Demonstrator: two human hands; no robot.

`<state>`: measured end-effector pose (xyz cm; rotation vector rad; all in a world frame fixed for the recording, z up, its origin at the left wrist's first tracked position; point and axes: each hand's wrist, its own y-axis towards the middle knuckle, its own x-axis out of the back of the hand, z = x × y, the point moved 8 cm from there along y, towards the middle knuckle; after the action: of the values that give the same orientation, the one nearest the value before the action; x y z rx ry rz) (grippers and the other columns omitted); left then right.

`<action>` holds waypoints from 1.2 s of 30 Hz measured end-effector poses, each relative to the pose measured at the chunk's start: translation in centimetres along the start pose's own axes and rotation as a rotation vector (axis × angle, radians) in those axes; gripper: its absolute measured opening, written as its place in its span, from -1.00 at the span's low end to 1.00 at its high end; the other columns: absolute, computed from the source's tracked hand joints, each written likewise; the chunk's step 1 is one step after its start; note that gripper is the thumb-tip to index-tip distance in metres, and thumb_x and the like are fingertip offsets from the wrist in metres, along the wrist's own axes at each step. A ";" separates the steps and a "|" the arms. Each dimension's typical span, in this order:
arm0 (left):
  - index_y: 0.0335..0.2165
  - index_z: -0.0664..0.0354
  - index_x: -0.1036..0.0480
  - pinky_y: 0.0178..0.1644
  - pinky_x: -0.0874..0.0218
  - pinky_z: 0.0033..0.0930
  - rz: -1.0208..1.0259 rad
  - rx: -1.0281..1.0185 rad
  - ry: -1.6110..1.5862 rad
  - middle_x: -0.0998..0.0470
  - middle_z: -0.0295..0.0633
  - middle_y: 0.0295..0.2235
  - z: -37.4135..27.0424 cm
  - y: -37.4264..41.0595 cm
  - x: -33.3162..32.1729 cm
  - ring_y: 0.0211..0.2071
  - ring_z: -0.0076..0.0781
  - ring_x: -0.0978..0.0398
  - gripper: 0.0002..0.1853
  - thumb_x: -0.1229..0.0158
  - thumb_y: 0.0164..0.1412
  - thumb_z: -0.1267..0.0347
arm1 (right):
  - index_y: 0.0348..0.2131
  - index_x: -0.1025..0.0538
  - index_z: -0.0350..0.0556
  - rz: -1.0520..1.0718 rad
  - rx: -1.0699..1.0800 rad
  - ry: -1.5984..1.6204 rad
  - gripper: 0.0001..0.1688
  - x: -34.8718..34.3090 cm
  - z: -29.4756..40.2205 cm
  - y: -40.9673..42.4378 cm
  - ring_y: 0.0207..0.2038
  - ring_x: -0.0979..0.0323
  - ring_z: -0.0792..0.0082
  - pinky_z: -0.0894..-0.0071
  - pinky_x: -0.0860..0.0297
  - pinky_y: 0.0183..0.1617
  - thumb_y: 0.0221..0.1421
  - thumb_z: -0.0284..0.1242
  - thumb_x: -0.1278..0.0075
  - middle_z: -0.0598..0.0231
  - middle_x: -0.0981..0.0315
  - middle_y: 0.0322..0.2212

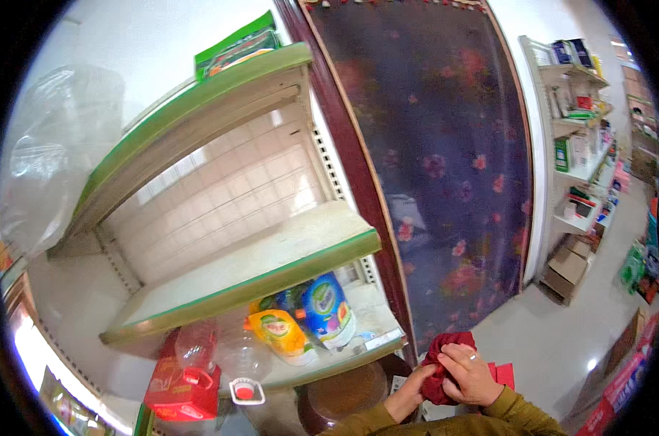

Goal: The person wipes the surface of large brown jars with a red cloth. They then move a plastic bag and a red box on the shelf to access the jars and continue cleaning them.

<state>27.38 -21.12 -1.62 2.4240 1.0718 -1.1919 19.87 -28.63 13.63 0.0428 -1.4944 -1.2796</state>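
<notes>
A dark red cloth (437, 388), bunched up, is held between my two hands low in the picture, right of the shelf unit. My left hand (411, 393) grips its lower left side with the thumb against it. Over its right side lies my right hand (468, 373), fingers curled on the fabric and a ring on one finger. On the lower shelf (356, 349) to the left, a yellow pouch (280, 332) leans beside a blue pouch (326, 310). The middle shelf (253, 256) is bare and pale, with a green front edge.
A red box (185, 392) and clear plastic bottles (245, 349) sit at the lower shelf's left end. Below it stands a round brown stool (345, 389). A green package (239, 46) tops the unit. Behind my hands hangs a dark floral curtain (433, 163); stocked shelves (580, 120) are farther right.
</notes>
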 end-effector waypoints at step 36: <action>-0.04 0.16 -0.25 0.05 -0.10 -0.17 -0.419 -1.008 -0.267 -0.26 -0.14 0.00 -2.8 -30.3 0.9 -0.01 -0.23 -0.24 -0.49 0.03 0.07 0.13 | -0.31 -0.45 -0.28 0.147 -0.113 0.566 -0.75 -8.3 -0.3 -0.8 -0.40 -0.44 0.27 0.41 -0.34 -0.37 -0.09 -0.54 0.03 0.02 -0.42 -0.31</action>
<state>8.11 2.03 2.63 1.2808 1.6097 -0.7333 22.79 -23.97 7.37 0.2004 -0.9214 -1.1111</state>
